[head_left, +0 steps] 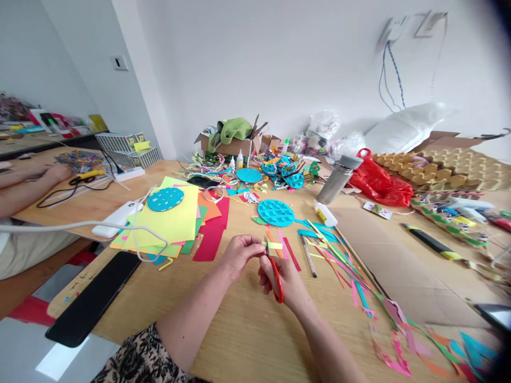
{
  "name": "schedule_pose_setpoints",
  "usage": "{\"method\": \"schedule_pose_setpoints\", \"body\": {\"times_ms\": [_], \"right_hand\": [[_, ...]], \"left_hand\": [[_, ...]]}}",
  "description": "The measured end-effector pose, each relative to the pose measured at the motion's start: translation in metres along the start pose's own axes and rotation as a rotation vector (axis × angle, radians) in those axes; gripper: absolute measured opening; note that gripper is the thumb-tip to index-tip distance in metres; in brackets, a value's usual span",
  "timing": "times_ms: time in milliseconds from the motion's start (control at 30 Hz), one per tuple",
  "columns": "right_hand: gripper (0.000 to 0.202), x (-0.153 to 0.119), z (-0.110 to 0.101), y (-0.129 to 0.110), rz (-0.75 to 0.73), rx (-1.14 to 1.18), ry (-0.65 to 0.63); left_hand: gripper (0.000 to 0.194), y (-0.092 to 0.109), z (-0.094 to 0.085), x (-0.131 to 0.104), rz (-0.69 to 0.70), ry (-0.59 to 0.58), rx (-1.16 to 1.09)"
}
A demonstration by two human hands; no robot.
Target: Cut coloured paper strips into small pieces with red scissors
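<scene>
Right hand point(284, 277) grips red scissors point(276, 279) — left hand point(239, 254) pinches yellow paper strip point(273, 245): light, floppy, hold near cut.

Take the woven paper disc point(275, 212) on the bench point(247, 330) as your landmark. Your left hand point(239, 254) and right hand point(285, 279) sit just in front of it, the scissors point(275, 279) in your right hand and a paper strip point(273, 245) between the two. Left of the disc lies a stack of paper sheets point(175, 221) with a second disc point(165, 199) on top. Right of it lies a glue bottle point(325, 214), with a metal flask point(338, 178) behind that. Behind the disc stands a cardboard box point(231, 142). Loose strips point(339, 260) spread to its front right, and a pen point(308, 256) lies beside them.
</scene>
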State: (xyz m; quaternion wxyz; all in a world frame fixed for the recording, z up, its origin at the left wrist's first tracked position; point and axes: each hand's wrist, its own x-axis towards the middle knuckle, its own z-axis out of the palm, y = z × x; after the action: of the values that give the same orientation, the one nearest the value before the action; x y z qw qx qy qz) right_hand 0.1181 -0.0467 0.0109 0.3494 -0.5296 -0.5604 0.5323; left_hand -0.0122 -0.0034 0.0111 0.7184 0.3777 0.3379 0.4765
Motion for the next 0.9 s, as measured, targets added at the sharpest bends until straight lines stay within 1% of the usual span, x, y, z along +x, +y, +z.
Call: {"method": "schedule_pose_setpoints", "body": {"times_ms": [133,233,467,633,900], "right_hand": [[0.049,-0.0009,-0.0004,-0.0003,0.007,-0.002,-0.008],[0.048,-0.0004,-0.0003,0.0016,0.012,-0.002,-0.007],[0.048,0.0016,0.0001,0.0069,-0.034,0.041,-0.019],[0.048,-0.0005,-0.0017,0.0028,-0.013,0.022,-0.03],[0.048,-0.0002,-0.0041,-0.0009,0.025,-0.017,-0.046]], "left_hand": [[0.015,0.0004,-0.0002,-0.0002,-0.002,-0.008,-0.005],[0.016,0.0004,-0.0004,-0.0002,-0.002,0.009,-0.008],[0.016,0.0026,0.0019,-0.0011,-0.003,0.022,-0.013],[0.015,0.0043,0.0019,-0.0014,0.002,-0.001,0.01],[0.013,0.0028,-0.0008,0.0001,0.008,0.007,0.003]]}}
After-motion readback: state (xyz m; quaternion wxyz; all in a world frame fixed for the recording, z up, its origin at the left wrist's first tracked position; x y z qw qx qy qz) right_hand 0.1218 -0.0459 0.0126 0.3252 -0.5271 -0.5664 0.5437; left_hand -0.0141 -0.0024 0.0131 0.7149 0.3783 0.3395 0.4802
